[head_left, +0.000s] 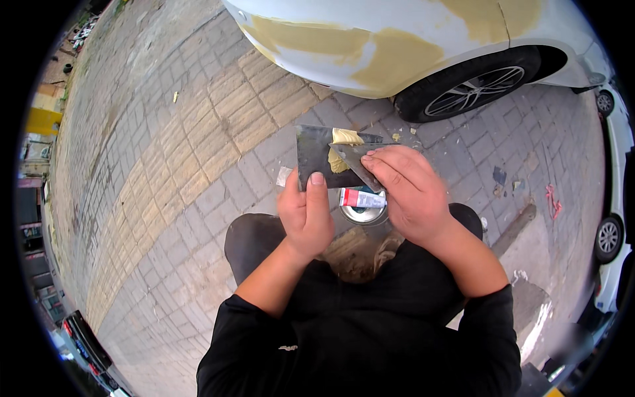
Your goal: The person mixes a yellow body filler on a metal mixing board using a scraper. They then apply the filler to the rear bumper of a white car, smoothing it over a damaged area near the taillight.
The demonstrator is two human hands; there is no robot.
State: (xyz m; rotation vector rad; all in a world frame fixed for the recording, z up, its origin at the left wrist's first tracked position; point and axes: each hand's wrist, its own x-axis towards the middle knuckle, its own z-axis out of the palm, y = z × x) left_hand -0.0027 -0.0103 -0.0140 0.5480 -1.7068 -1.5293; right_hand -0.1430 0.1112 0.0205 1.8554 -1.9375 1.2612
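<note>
My left hand (307,215) grips a dark flat board (312,151) by its near edge, thumb on top. Yellowish body filler (338,161) lies on the board in a ridged smear, with a second lump near the far edge. My right hand (413,192) pinches a thin grey putty spreader (357,161), whose blade lies across the board against the filler. Below the hands, a red and white tube (362,198) rests on top of a round metal can (360,215). The can's contents are mostly hidden by the tube.
A white car body (317,13) with yellowish filler patches (397,59) stands ahead, its wheel (473,89) at the right. Paving bricks (198,198) cover the ground. Scraps (499,175) and a pink strip (553,202) lie to the right. Another white car (615,165) is at the far right.
</note>
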